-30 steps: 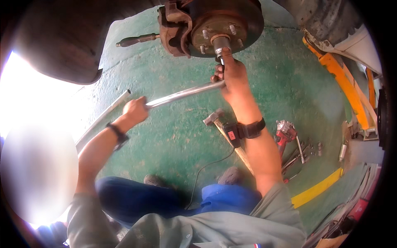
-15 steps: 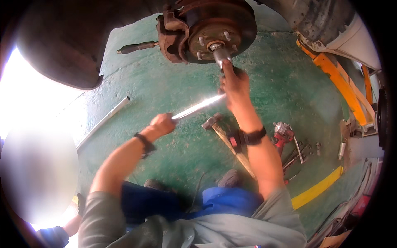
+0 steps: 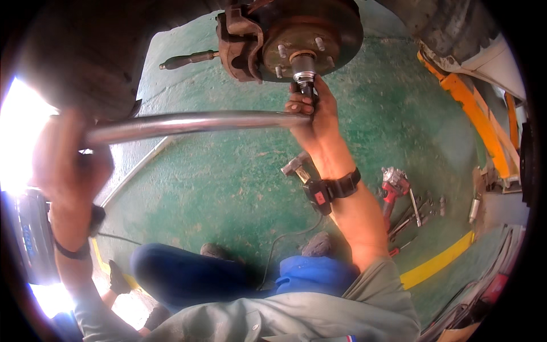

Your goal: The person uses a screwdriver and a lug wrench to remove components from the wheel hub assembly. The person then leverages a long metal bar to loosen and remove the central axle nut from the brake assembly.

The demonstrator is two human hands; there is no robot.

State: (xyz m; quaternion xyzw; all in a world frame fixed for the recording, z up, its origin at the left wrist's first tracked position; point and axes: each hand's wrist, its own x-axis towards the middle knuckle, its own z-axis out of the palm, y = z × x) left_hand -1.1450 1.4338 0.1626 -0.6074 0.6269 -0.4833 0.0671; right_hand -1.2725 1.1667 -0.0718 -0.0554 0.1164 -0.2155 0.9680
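A rusty brake disc [image 3: 345, 40] with bare wheel studs hangs at the top, its caliper [image 3: 236, 48] to the left. On the hub centre sits a silver socket [image 3: 304, 64]. A long shiny breaker bar [image 3: 199, 121] runs left from the socket's drive end, almost level across the view. My right hand [image 3: 320, 117] is wrapped around the bar's head, just below the socket. At the far left my left hand [image 3: 74, 162], smeared by motion, is closed around the bar's other end.
A hammer [image 3: 296, 165] lies on the green floor, partly behind my right wrist. Right of it are a red impact wrench [image 3: 394, 188] and several hand tools. An orange metal frame [image 3: 477, 117] stands at the right. A pale pipe [image 3: 137, 171] lies left; another person's arm shows lower left.
My left hand has swung left and up with the bar's end, so the bar now lies nearly level. My right hand stays by the socket, which now sits straighter against the hub.
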